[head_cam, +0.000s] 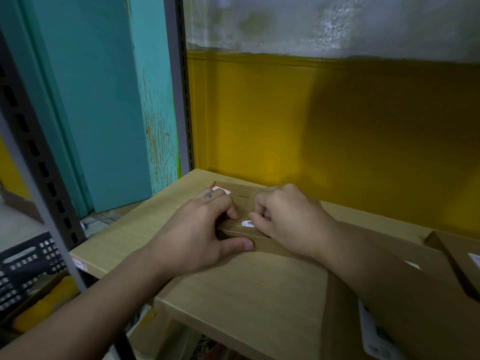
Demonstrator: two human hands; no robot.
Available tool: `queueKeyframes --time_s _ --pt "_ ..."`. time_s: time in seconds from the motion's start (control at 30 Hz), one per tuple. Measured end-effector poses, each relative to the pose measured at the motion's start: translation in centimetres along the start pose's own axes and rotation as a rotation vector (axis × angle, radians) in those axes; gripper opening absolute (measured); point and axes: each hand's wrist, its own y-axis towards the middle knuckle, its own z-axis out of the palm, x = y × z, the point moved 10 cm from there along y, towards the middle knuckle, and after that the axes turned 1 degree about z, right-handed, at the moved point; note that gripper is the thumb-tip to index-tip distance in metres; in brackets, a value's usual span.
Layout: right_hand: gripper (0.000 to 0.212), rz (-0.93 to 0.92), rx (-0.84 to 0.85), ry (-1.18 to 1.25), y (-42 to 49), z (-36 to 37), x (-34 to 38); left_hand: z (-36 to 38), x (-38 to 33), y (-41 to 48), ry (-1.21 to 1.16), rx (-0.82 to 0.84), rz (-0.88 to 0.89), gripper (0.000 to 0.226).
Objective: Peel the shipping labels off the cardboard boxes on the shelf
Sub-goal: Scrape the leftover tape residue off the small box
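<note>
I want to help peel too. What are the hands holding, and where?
The right hand pinches the edge of a small white label scrap on the cardboard box. The left hand only presses the box.

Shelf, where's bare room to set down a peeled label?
Bare shelf lies left of the box, up to the grey upright, and at the front between the forearms. A strip runs behind the box by the yellow wall. Crowded: mid-box, left hand pressing, right hand pinching a label; more boxes at right.
</note>
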Motion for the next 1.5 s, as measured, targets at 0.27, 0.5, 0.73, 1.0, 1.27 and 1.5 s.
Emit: queueKeyframes --time_s 0.27,0.5,0.73,1.0,1.27,1.5 --pt "0.018 0.039 0.046 0.281 0.0 0.5 -1.4 -0.1 0.0 0.0 0.000 0.017 0.003 0.051" --pt "0.023 0.043 0.022 0.229 0.1 0.3 -1.2 0.1 0.2 0.0 0.012 0.019 -0.005 0.052" --pt "0.025 0.071 0.022 0.281 0.3 0.4 -1.7 0.1 0.1 0.1 0.021 0.021 -0.005 0.051" --pt "0.025 0.091 0.039 0.270 0.4 0.4 -1.6 0.0 -0.1 0.1 0.025 0.024 -0.016 0.052" --pt "0.027 0.087 0.018 0.225 0.5 0.3 -1.3 -0.1 0.0 0.0 0.018 0.023 -0.019 0.048" --pt "0.025 0.091 0.049 0.241 0.4 0.4 -1.3 0.0 0.0 0.1 0.012 0.032 -0.024 0.050"
